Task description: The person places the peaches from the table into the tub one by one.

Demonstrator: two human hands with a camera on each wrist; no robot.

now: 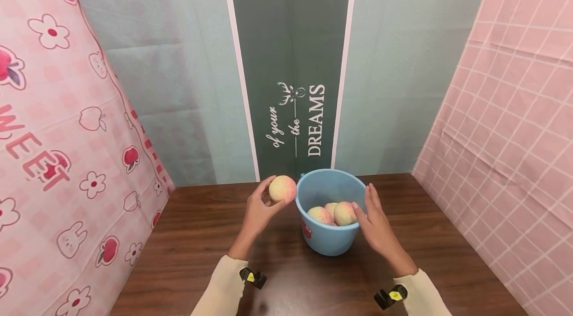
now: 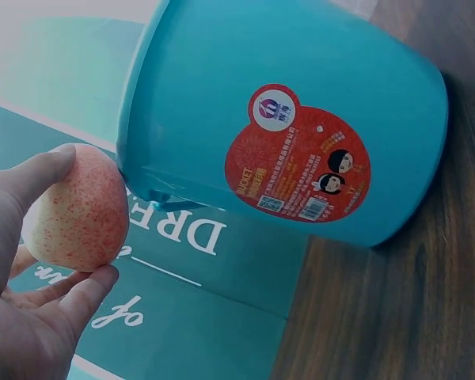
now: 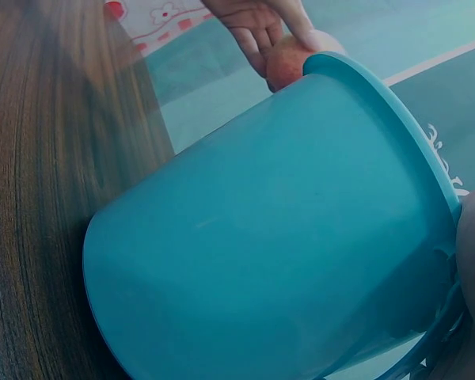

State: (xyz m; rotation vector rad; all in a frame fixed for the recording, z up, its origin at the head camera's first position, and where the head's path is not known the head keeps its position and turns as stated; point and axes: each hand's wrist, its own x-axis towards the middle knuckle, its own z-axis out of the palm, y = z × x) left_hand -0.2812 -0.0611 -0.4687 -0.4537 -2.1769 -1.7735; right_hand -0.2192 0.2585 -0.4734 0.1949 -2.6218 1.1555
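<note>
My left hand (image 1: 259,211) grips a pale yellow peach (image 1: 282,189) with pink speckles, thumb on one side and fingers on the other. This peach is level with the left rim of a light blue bucket (image 1: 329,241), just outside it. In the left wrist view the peach (image 2: 83,210) overlaps the rim's edge. Inside the bucket lie several more peaches (image 1: 344,213). My right hand (image 1: 376,224) holds the bucket's right rim, the thumb over the inner side by a peach and the fingers along the outside. Only part of this hand shows in the right wrist view.
The bucket stands upright on a dark brown wooden table (image 1: 192,236). A red label (image 2: 301,162) is on its side, and its handle (image 3: 439,332) hangs by the rim. Grey-green cloth (image 1: 179,82) backs the table, with pink patterned cloths (image 1: 506,122) at both sides.
</note>
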